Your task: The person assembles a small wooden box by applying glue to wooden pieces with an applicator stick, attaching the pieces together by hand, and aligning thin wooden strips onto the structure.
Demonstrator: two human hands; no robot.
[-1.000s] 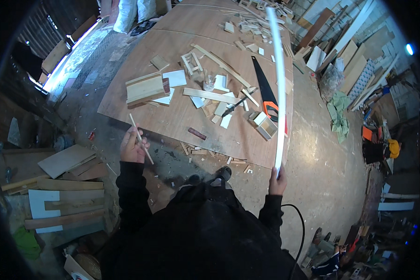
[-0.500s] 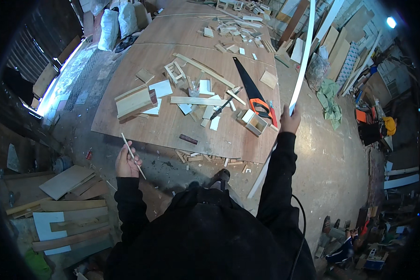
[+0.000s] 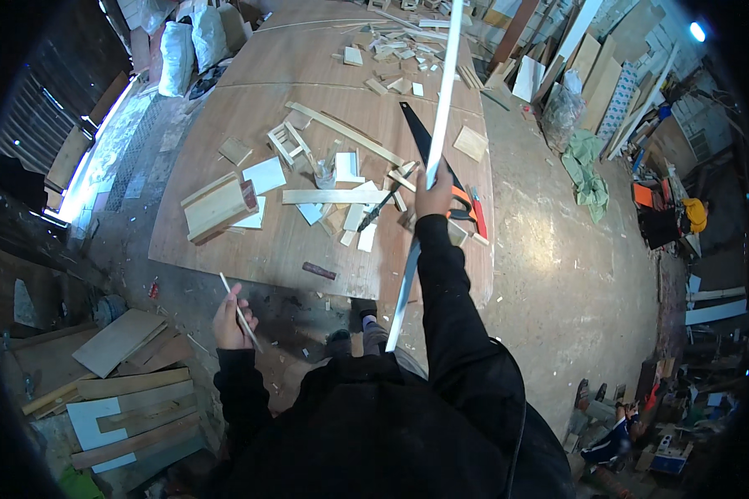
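Note:
A long white strip [image 3: 446,91] runs upright through my right hand [image 3: 434,193], which is closed around it in front of the table's right part. Its lower end reaches down near my feet. My left hand [image 3: 235,320], off the table's near left corner, holds a thin pale wooden stick [image 3: 240,309] between its fingers. Behind the strip and my right hand lies a handsaw [image 3: 416,131] with an orange and black handle, partly hidden. A small wooden box beside the saw is mostly covered by my right forearm.
On the wooden table [image 3: 216,125] lie a trough-like wooden piece [image 3: 218,208], a small wooden frame [image 3: 290,143], white pieces, a dark rod [image 3: 319,271] and many offcuts at the far end. Boards [image 3: 125,341] are stacked on the floor at left. A green cloth [image 3: 587,170] lies at right.
My right hand has moved left with the long strip, so it now crosses the saw's handle and box. My left hand, still with the stick, has shifted slightly lower. The view has shifted a little.

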